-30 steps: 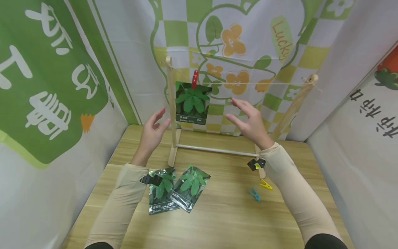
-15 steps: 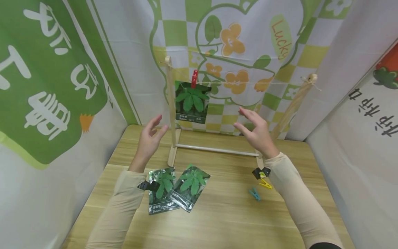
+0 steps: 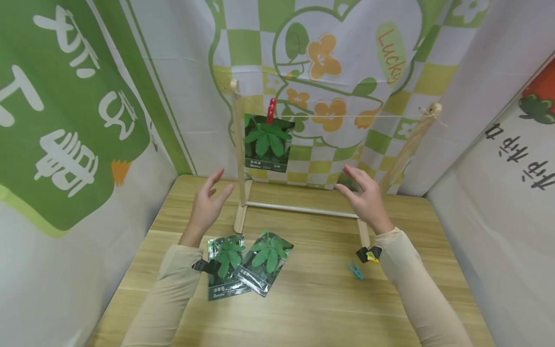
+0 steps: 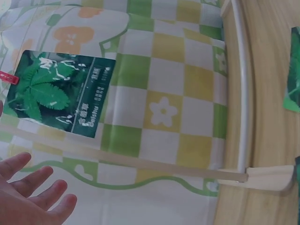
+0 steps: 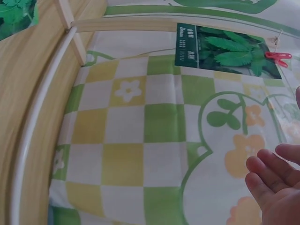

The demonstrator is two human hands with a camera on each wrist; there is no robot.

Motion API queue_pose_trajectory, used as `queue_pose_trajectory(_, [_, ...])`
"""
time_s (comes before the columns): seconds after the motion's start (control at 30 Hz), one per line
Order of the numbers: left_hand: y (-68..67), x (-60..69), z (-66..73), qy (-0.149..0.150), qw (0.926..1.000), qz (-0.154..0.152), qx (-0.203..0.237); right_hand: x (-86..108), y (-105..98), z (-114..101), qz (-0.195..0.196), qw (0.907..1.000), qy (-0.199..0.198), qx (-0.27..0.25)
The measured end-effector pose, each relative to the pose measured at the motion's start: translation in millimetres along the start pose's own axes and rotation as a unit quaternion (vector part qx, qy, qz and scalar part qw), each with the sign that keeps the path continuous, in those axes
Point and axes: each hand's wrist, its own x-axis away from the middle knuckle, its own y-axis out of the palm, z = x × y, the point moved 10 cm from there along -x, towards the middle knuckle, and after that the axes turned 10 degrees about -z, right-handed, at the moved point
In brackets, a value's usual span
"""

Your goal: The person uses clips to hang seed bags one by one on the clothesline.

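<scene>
A seed packet with a green leaf picture [image 3: 269,147] hangs from a string [image 3: 347,116], held by a red clothespin [image 3: 271,111]. My left hand [image 3: 207,206] hovers left of the wooden rack's left post [image 3: 238,149], fingers spread and holding nothing. To the right of the packet, my right hand [image 3: 367,202] is raised in front of the rack, its fingers apart from the thumb with nothing between them. Both wrist views show the hanging packet [image 4: 58,93] away from the fingers. Two more seed packets overlap on the table, one left [image 3: 223,277] and one right [image 3: 266,260].
A blue clothespin [image 3: 355,271] lies on the table at the right. A yellow clothespin [image 3: 373,256] is partly hidden by the right wrist band. The rack's right post [image 3: 407,149] and low white rod [image 3: 299,208] stand before a checkered curtain [image 3: 244,46].
Both hands have drawn back toward the person and lower; the right hand has also moved right, away from the hanging packet. The packets and the blue clothespin have stayed put.
</scene>
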Motion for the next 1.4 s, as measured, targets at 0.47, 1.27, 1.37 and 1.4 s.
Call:
queue_pose_trajectory(0.47, [3.7,13.3,-36.0,-0.033,0.9994,-0.001,0.012,33.2,6,40,-0.002,0.9984,0.057,0.001])
queue_pose_trajectory(1.27, [11.3,38.6,-82.9,-0.085,0.9962,0.01,0.017,71.8,16,80,0.002,0.9909,0.133,-0.019])
queue_pose_trajectory(1.37, [13.0,41.7,-89.9,-0.094,0.9953,0.011,0.017,76.4,17,84,-0.002,0.9892,0.144,-0.028])
queue_pose_trajectory(1.4, [13.3,42.5,-92.5,-0.097,0.9951,0.013,0.017,77.9,17,85,-0.004,0.9888,0.146,-0.028])
